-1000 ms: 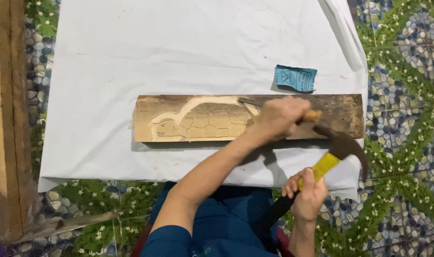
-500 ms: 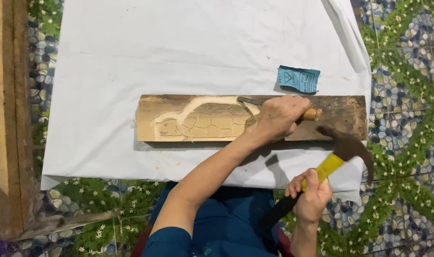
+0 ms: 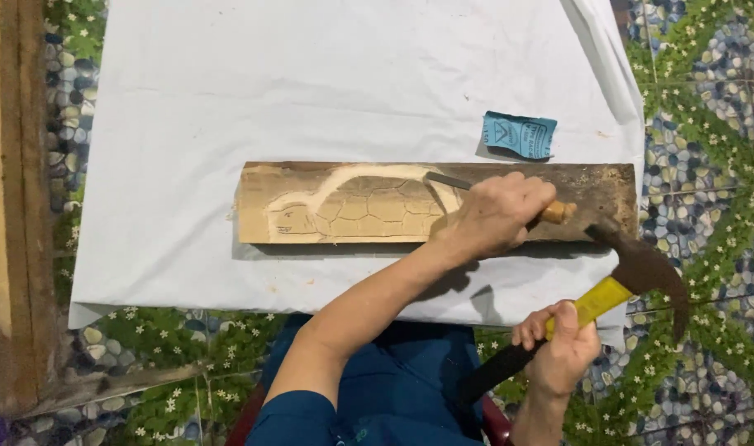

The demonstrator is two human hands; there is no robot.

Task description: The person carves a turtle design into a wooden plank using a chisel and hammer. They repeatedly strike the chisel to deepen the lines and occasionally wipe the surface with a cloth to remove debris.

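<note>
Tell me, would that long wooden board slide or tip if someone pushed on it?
The wooden board lies flat and long on the white cloth, so tipping seems unlikely. It looks thick and stiff, probably fairly heavy. The cloth beneath might let it slide or bunch; the left hand, holding the chisel, likely steadies it.

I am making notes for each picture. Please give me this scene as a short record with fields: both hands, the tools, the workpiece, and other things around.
left hand: left hand grips a chisel, blade on the board
right hand: right hand holds a hammer by its yellow and black handle, head near the chisel's wooden end
workpiece: wooden board with a turtle outline, pale where partly carved
surface: white cloth
other: small blue packet lying just beyond the board
</note>
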